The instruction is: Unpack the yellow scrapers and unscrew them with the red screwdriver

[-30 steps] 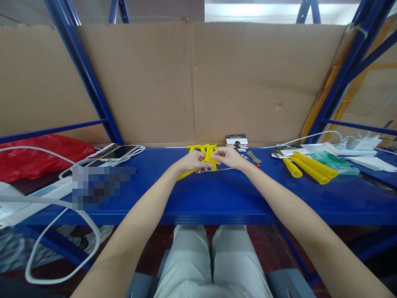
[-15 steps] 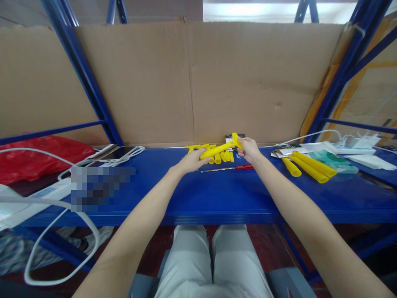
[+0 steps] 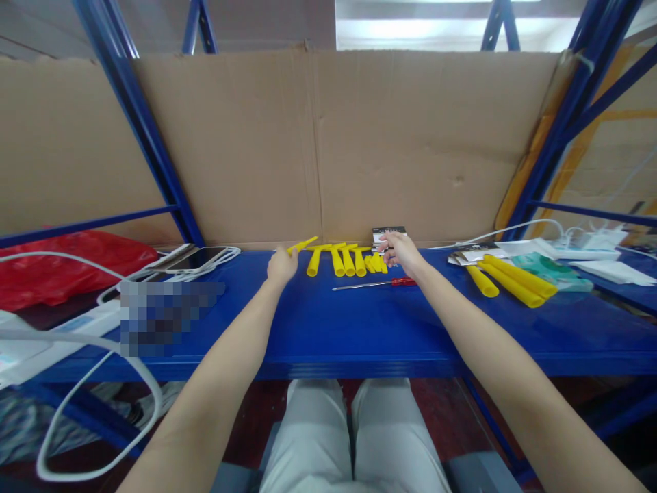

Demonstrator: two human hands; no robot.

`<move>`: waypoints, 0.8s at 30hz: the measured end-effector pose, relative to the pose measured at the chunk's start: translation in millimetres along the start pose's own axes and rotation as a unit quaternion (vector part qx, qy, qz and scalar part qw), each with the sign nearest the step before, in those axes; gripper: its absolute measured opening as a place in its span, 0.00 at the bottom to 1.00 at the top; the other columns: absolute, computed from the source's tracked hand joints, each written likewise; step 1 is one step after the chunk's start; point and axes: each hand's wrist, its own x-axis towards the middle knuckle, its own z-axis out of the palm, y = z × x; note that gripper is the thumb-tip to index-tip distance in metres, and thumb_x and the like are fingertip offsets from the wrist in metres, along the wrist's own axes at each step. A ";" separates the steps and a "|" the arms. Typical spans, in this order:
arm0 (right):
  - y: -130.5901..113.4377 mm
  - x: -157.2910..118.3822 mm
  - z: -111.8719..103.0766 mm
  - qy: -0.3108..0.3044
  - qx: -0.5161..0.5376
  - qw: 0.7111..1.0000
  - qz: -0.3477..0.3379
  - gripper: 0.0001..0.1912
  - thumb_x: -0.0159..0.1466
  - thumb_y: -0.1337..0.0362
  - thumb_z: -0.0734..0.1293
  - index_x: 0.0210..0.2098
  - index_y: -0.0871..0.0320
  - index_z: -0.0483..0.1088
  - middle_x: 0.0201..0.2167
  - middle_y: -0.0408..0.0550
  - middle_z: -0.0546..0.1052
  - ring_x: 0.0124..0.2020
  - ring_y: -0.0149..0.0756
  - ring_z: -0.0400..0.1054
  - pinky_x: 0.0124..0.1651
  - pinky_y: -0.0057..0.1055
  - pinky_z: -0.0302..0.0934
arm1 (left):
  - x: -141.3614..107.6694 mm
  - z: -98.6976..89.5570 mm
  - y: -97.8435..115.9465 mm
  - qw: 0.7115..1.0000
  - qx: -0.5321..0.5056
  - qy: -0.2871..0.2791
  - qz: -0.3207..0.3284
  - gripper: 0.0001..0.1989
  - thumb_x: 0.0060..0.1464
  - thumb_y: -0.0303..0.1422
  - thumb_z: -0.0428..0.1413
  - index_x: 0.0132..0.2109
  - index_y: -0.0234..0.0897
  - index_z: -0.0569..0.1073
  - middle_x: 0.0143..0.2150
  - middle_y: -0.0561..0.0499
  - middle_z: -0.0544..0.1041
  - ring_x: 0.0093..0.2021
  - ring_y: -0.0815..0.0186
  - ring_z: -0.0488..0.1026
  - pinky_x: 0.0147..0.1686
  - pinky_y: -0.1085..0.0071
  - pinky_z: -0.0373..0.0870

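My left hand point(image 3: 281, 266) is closed around a yellow T-shaped tool point(image 3: 306, 244), whose flat crosspiece sticks out past the fingers while its tube-like handle is mostly hidden. Just right of it, several like yellow T-shaped tools point(image 3: 336, 260) lie in a row with their round handle ends toward me. My right hand point(image 3: 404, 255) has its fingers apart and holds nothing. It hovers by a black-and-white card point(image 3: 389, 231) and some small yellow pieces point(image 3: 376, 263). Below these lies a screwdriver with a red handle point(image 3: 403, 281), its shaft pointing left.
Loose yellow tubes point(image 3: 516, 282) lie at the right beside a green plastic bag point(image 3: 551, 270) and white papers. A red bag point(image 3: 72, 263), a phone-like device point(image 3: 202, 257) and white cables occupy the left. A cardboard panel point(image 3: 318, 150) closes off the back of the blue table point(image 3: 328, 335).
My left hand has moved left with the yellow T-shaped tool. My right hand has let go of that tool's head, and its fingers have spread.
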 end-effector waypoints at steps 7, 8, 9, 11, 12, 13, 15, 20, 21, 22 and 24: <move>1.5 1.6 0.4 0.008 -0.023 1.000 -0.020 0.09 0.66 0.60 0.56 0.33 0.57 0.61 0.17 0.38 0.67 0.11 0.22 0.57 0.12 0.20 0.49 | -5.6 11.6 1.8 0.993 0.097 -0.032 0.053 0.23 0.57 0.43 0.42 0.51 0.29 0.65 0.46 0.30 0.74 0.46 0.48 0.73 0.39 0.61 0.67; 2.3 2.4 0.2 0.010 -0.028 0.999 -0.019 0.08 0.66 0.61 0.56 0.33 0.57 0.61 0.17 0.37 0.67 0.10 0.22 0.57 0.12 0.20 0.49 | -6.1 12.6 2.7 0.992 0.105 -0.043 0.060 0.24 0.57 0.43 0.42 0.51 0.29 0.65 0.46 0.30 0.74 0.46 0.48 0.73 0.40 0.61 0.67; 3.1 3.2 -0.1 0.011 -0.033 0.999 -0.019 0.07 0.65 0.62 0.56 0.33 0.57 0.61 0.16 0.37 0.67 0.10 0.23 0.57 0.12 0.20 0.49 | -6.3 13.6 3.2 0.990 0.112 -0.054 0.067 0.24 0.58 0.43 0.41 0.51 0.28 0.65 0.46 0.30 0.74 0.46 0.49 0.73 0.40 0.62 0.66; 4.7 4.7 -0.2 0.013 -0.042 0.999 -0.018 0.05 0.64 0.65 0.57 0.33 0.57 0.61 0.16 0.36 0.67 0.10 0.23 0.57 0.12 0.20 0.49 | -5.6 15.6 2.8 0.986 0.126 -0.071 0.083 0.22 0.58 0.41 0.40 0.50 0.28 0.66 0.47 0.32 0.74 0.47 0.50 0.72 0.41 0.62 0.66; 5.4 5.4 -0.1 0.014 -0.047 0.999 -0.019 0.04 0.63 0.66 0.58 0.32 0.57 0.61 0.16 0.36 0.67 0.10 0.23 0.57 0.12 0.20 0.49 | -4.8 16.6 2.0 0.985 0.130 -0.075 0.090 0.22 0.58 0.40 0.40 0.49 0.28 0.67 0.47 0.32 0.74 0.48 0.50 0.72 0.42 0.63 0.66; 6.0 5.9 0.2 0.014 -0.051 0.998 -0.020 0.03 0.63 0.66 0.58 0.32 0.57 0.60 0.16 0.36 0.68 0.10 0.23 0.57 0.12 0.20 0.49 | -3.8 17.5 1.0 0.984 0.131 -0.076 0.097 0.21 0.58 0.39 0.40 0.49 0.29 0.67 0.47 0.33 0.74 0.48 0.51 0.72 0.42 0.63 0.66; 6.9 6.8 1.2 0.009 -0.059 0.998 -0.023 0.03 0.62 0.66 0.58 0.31 0.57 0.61 0.16 0.36 0.68 0.10 0.22 0.57 0.12 0.20 0.49 | -1.9 19.0 -1.2 0.984 0.126 -0.073 0.107 0.20 0.58 0.38 0.41 0.48 0.30 0.68 0.47 0.34 0.74 0.48 0.52 0.72 0.43 0.63 0.66; 5.4 7.2 -1.0 -0.001 -0.146 0.988 -0.046 0.04 0.62 0.66 0.58 0.31 0.57 0.62 0.17 0.38 0.68 0.10 0.23 0.57 0.13 0.21 0.50 | 0.3 19.2 -3.2 0.988 0.089 -0.026 0.127 0.19 0.57 0.36 0.44 0.48 0.29 0.70 0.49 0.34 0.73 0.50 0.53 0.70 0.46 0.65 0.64; 4.2 7.3 -4.6 -0.003 -0.200 0.978 -0.058 0.05 0.62 0.66 0.58 0.30 0.57 0.63 0.18 0.39 0.69 0.11 0.24 0.59 0.15 0.22 0.52 | 0.3 18.4 -2.5 0.989 0.077 -0.011 0.129 0.18 0.57 0.35 0.44 0.48 0.29 0.70 0.50 0.35 0.73 0.51 0.53 0.69 0.46 0.65 0.64; 2.7 7.7 -9.8 -0.001 -0.267 0.961 -0.075 0.05 0.61 0.65 0.59 0.29 0.58 0.64 0.19 0.41 0.71 0.13 0.26 0.61 0.17 0.23 0.54 | 0.2 17.5 -1.4 0.989 0.062 0.004 0.132 0.18 0.56 0.35 0.45 0.48 0.29 0.70 0.49 0.35 0.73 0.50 0.54 0.69 0.46 0.66 0.64; -0.8 9.1 -25.5 0.015 -0.415 0.903 -0.111 0.06 0.59 0.64 0.62 0.28 0.58 0.67 0.23 0.47 0.74 0.21 0.32 0.68 0.24 0.26 0.58 | -0.2 15.4 1.7 0.988 0.017 0.027 0.148 0.15 0.55 0.32 0.47 0.46 0.31 0.71 0.47 0.39 0.74 0.47 0.58 0.71 0.45 0.68 0.65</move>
